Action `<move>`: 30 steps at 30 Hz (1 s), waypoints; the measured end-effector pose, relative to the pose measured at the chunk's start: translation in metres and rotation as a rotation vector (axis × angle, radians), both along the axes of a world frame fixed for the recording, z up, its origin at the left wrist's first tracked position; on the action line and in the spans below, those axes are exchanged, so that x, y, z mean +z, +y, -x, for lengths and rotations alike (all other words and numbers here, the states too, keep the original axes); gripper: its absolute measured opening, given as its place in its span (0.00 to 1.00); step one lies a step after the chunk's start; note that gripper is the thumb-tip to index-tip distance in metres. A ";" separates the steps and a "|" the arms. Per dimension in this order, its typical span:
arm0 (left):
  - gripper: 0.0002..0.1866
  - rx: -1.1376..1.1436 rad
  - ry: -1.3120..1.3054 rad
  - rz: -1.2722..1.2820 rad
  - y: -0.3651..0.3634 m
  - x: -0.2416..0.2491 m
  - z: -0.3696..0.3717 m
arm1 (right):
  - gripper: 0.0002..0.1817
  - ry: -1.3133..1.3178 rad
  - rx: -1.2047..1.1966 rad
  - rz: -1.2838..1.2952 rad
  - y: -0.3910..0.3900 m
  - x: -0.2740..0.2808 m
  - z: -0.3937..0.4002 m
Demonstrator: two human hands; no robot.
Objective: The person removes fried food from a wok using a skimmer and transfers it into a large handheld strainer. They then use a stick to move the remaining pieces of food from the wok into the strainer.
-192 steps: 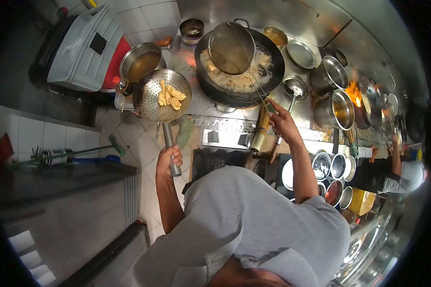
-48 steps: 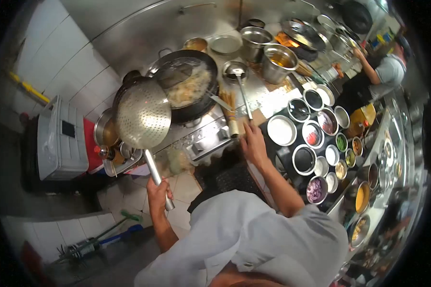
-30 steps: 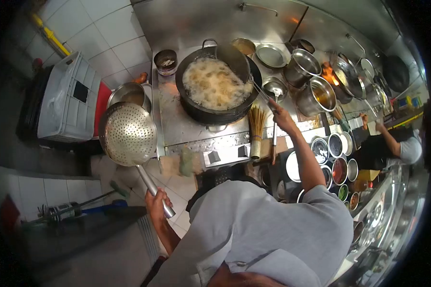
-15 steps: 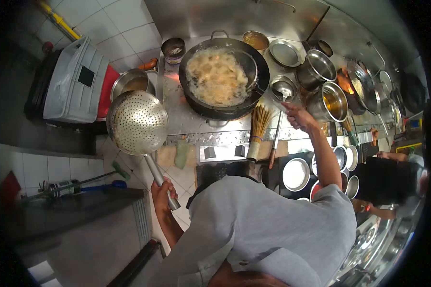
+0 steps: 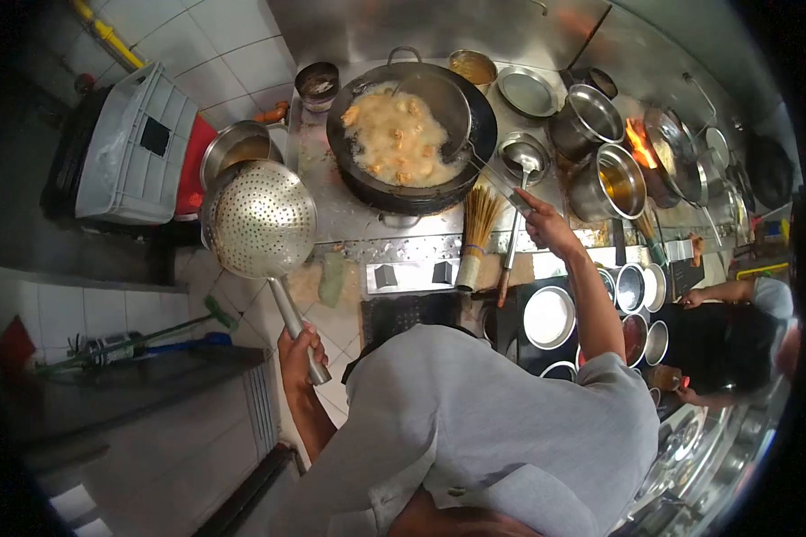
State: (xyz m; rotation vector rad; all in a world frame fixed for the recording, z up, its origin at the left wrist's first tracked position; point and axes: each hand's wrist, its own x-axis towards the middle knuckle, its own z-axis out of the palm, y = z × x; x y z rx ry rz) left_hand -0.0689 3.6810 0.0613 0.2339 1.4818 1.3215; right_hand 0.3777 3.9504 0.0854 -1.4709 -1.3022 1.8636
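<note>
The left hand (image 5: 299, 347) is wrapped tight around the long metal handle of a perforated steel strainer (image 5: 261, 219), which hangs out over the floor tiles to the left of the stove, near a steel pot (image 5: 233, 149). Its bowl looks empty. The right hand (image 5: 543, 224) is closed on the thin handle of a wire skimmer (image 5: 437, 100), whose round basket leans inside the big black wok (image 5: 410, 134) at the far side, over foaming oil with pale fried pieces floating in it.

That strainer looks stiff and fairly light while empty, though the wide bowl on a long handle would pull downward, so a grip nearer the bowl would steady it. The skimmer's handle seems slim and probably greasy; it likely wants a firm grip well back from the hot oil.

A ladle (image 5: 527, 166) rests in a small bowl just right of the wok, and a bamboo brush (image 5: 478, 234) lies on the stove front. Another person (image 5: 734, 336) works at the right.
</note>
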 end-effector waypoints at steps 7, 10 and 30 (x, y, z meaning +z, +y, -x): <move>0.08 -0.054 -0.022 -0.036 0.010 -0.003 0.003 | 0.29 -0.208 0.017 -0.231 -0.012 0.008 0.007; 0.08 -0.047 -0.055 -0.023 0.014 -0.005 0.004 | 0.29 -0.332 0.053 -0.410 -0.009 -0.002 0.005; 0.09 -0.041 -0.049 -0.031 0.015 0.001 0.004 | 0.29 -0.320 -0.063 -0.398 -0.023 0.014 0.143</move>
